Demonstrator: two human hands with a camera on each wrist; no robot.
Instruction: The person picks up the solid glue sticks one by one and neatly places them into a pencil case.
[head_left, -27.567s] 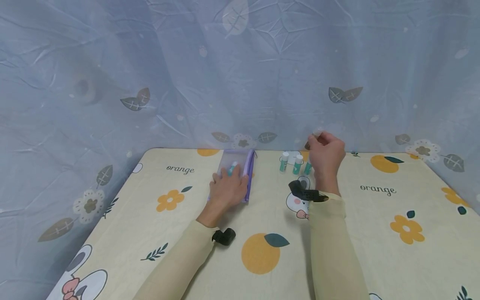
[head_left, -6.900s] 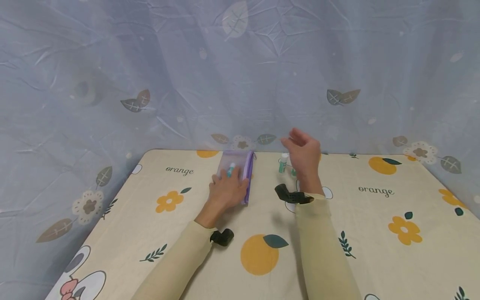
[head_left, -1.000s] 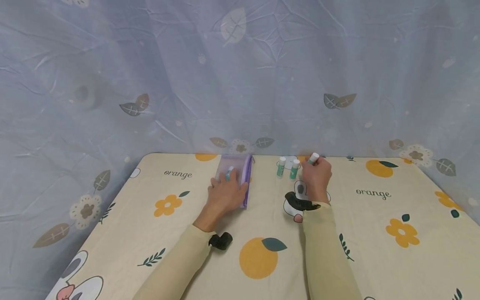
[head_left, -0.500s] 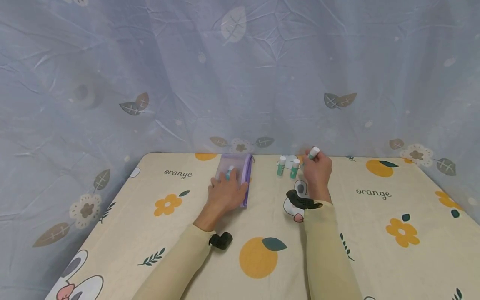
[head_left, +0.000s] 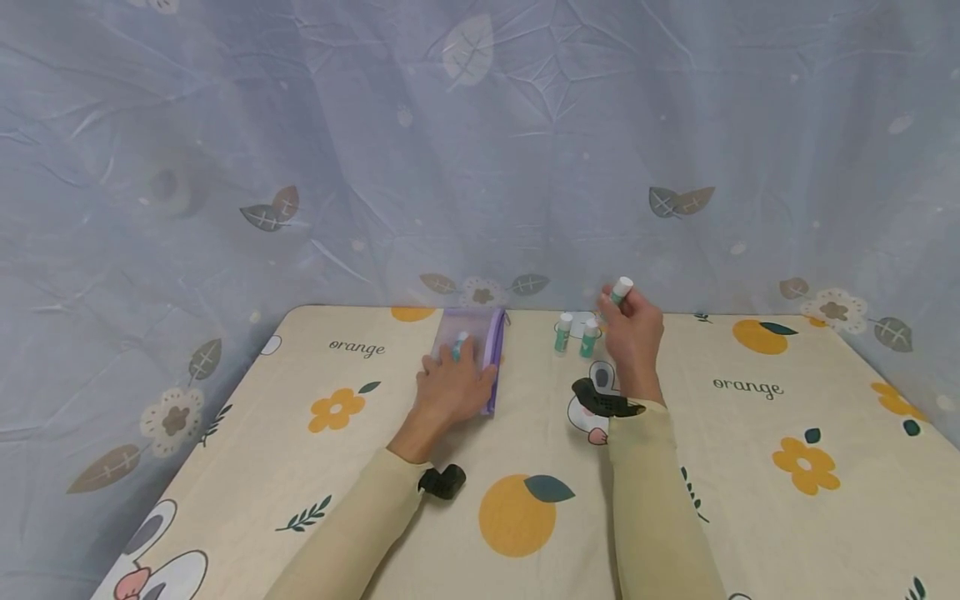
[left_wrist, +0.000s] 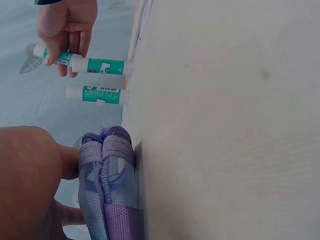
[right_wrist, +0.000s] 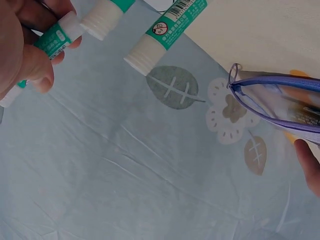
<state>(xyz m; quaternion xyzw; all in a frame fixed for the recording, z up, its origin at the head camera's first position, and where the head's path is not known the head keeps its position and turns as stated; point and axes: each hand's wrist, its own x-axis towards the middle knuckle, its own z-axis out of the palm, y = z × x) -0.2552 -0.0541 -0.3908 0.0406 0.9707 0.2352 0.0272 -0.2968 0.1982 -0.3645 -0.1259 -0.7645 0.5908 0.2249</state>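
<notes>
My right hand (head_left: pixel 636 333) holds a green-and-white glue stick (head_left: pixel 621 289) between thumb and fingers, raised and tilted, its white cap end upward. Just left of that hand, two similar glue sticks, a nearer one (head_left: pixel 589 338) and a farther one (head_left: pixel 563 333), stand upright on the table. My left hand (head_left: pixel 453 379) rests with spread fingers on a purple mesh zip pouch (head_left: pixel 492 358). A teal-and-white piece (head_left: pixel 460 344) shows at its fingertips; most of it is hidden. In the right wrist view the pouch's zipped edge (right_wrist: pixel 280 80) gapes, with blurred dark contents.
A cream tablecloth (head_left: pixel 517 450) printed with oranges and flowers covers the table. Its far edge meets a grey-blue patterned curtain (head_left: pixel 480 167), close behind the glue sticks and the right hand.
Over the last second my right hand has lifted the glue stick and shifted it slightly left. At the earliest frame three sticks stood visible near it. The left hand stays on the pouch.
</notes>
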